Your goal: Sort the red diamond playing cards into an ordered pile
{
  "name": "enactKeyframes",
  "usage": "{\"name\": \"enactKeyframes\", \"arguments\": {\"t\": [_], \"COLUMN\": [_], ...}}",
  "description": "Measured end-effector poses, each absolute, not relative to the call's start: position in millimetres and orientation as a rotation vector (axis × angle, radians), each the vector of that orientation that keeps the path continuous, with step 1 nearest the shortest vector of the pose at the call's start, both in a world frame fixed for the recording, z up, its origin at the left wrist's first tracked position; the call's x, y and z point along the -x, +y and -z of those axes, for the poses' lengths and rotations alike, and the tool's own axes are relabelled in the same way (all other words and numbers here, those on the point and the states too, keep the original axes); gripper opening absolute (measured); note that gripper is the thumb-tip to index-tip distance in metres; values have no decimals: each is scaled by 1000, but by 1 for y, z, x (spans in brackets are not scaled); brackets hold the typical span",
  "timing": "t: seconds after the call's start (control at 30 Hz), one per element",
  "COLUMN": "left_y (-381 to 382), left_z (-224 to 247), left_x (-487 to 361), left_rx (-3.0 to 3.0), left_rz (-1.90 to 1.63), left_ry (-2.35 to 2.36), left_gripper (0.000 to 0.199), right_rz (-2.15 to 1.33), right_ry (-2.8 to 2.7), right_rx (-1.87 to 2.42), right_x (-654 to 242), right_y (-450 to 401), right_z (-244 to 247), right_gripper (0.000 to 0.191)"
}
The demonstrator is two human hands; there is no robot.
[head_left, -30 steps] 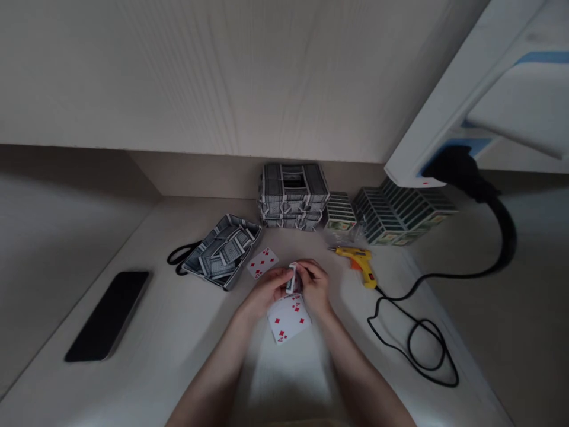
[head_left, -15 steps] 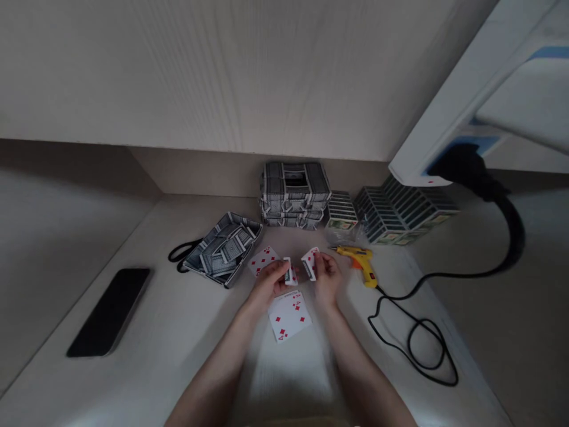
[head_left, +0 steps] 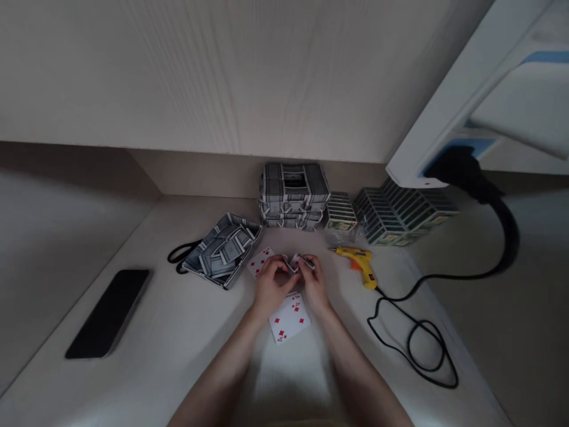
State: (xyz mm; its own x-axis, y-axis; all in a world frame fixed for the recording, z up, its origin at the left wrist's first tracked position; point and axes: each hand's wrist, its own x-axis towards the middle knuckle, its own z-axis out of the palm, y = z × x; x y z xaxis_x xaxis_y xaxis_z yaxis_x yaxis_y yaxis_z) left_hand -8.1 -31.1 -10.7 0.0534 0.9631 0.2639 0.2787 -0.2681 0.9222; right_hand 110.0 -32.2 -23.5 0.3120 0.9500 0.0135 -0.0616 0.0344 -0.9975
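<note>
My left hand (head_left: 272, 284) and my right hand (head_left: 313, 283) meet over the middle of the table, each closed on a folded playing card. The left one's card (head_left: 290, 264) is mostly covered by my fingers. Between my right thumb and fingers a folded card (head_left: 306, 261) shows its dark edge. The two cards are close together; whether they touch I cannot tell. Below my hands lie flat playing cards with red diamonds (head_left: 290, 320), face up. Another diamond card (head_left: 259, 261) rests just beyond my left hand, partly hidden by it.
A tray made of cards (head_left: 222, 252) holds loose folded cards, with black-handled scissors (head_left: 181, 255) beside it. Behind stand stacked card structures (head_left: 293, 193) and rows of folded card blocks (head_left: 382, 216). A yellow glue gun (head_left: 358, 261) and its cord (head_left: 418, 325) lie right, a phone (head_left: 109, 314) left.
My hands have come together, bringing the two folded cards from apart to close against each other. My right hand moved left and both cards have turned. The flat cards stay where they were.
</note>
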Motion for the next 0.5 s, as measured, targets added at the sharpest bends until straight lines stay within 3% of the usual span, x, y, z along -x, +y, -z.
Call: {"name": "enactKeyframes", "arguments": {"t": [0.2,0.37,0.5], "left_y": [-32,-33,-34], "left_z": [10,14,14], "left_x": [10,11,11], "left_rx": [-1860,-2010,-2079], "left_rz": [-1218,-1140,-1127], "left_ry": [1404,1441,1424], "left_gripper": [15,36,41], "right_rz": [-1175,-1171,-1095], "right_ry": [-983,-1080,-1160], "right_rx": [1041,1088,1156], "right_x": [-102,-102,-102], "right_y": [-38,-40,-39], "right_z": [18,12,12], "right_gripper": [36,41,42]}}
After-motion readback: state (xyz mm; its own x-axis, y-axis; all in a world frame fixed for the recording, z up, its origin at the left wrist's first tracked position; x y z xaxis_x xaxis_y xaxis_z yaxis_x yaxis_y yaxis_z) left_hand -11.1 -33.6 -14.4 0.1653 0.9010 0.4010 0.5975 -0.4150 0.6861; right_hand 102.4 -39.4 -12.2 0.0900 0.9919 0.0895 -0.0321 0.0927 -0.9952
